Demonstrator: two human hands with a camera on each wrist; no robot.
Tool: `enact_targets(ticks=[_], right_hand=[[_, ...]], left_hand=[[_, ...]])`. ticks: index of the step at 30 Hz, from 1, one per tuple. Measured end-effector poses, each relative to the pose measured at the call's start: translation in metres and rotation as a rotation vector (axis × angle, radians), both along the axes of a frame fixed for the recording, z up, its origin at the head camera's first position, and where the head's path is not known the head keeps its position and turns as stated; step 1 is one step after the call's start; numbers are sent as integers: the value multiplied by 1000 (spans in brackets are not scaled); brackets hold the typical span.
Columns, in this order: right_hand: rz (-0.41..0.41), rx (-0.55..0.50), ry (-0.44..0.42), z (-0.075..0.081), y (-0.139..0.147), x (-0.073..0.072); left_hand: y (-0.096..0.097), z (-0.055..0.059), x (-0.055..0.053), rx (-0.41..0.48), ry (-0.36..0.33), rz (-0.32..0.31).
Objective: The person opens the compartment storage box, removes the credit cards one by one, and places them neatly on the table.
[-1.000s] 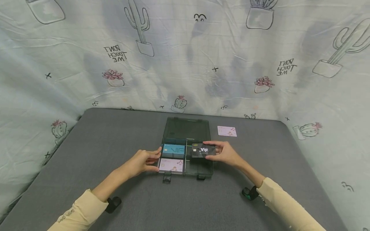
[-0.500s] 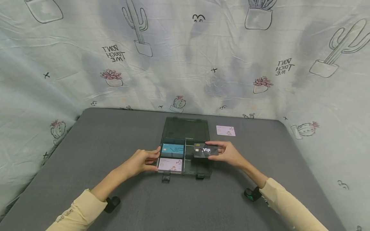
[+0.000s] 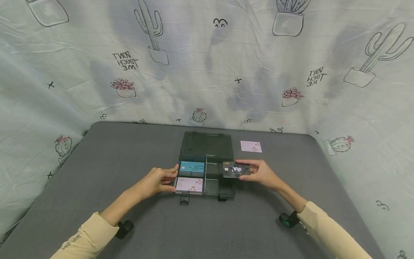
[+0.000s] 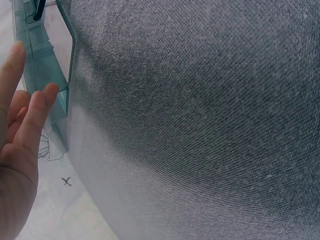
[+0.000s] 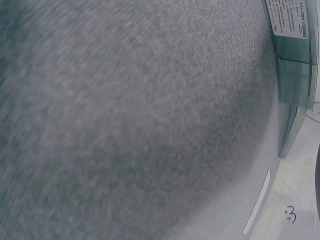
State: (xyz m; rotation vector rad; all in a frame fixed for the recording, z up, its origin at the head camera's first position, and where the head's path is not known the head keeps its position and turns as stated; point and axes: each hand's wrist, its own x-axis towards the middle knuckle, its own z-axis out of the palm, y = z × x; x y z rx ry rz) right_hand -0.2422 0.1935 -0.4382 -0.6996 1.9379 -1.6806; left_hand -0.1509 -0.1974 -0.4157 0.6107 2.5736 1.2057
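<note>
A dark see-through plastic box lies unlatched, its lid folded back. In its left half sit a blue VIP card at the back and a pink card at the front. My left hand touches the box's left side with thumb and fingers extended; the left wrist view shows fingertips right at the teal-looking wall. My right hand pinches a black Vip card by its right end, between thumb and fingers, over the right half of the box.
Another pink card lies on the grey cloth-covered table, right of the lid. Two front latches stick out towards me. A patterned curtain hangs behind. A white panel of small print shows in the right wrist view.
My right hand has moved a little to the right with the black Vip card, away from the box's middle divider. The left hand stays at the box's left side.
</note>
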Motion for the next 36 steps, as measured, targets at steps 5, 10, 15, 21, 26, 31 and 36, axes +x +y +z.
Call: enact_targets(ticks=[5, 10, 15, 21, 26, 31, 36], right_hand=[[-3, -10, -19, 2, 6, 2], [-2, 27, -15, 0, 13, 2], [-13, 70, 29, -3, 22, 2], [-18, 78, 32, -9, 37, -1], [1, 69, -26, -10, 51, -5], [2, 36, -100, -12, 65, -8], [-9, 18, -122, -14, 79, -11]], left_hand=[[0, 0, 0, 10, -12, 3], [0, -2, 0, 12, -19, 3], [-2, -4, 1, 18, -18, -4], [-4, -7, 2, 13, 3, -20], [-4, -7, 4, 12, 9, -26], [-3, -8, 5, 17, 1, -18], [-3, -10, 6, 28, -4, -16]])
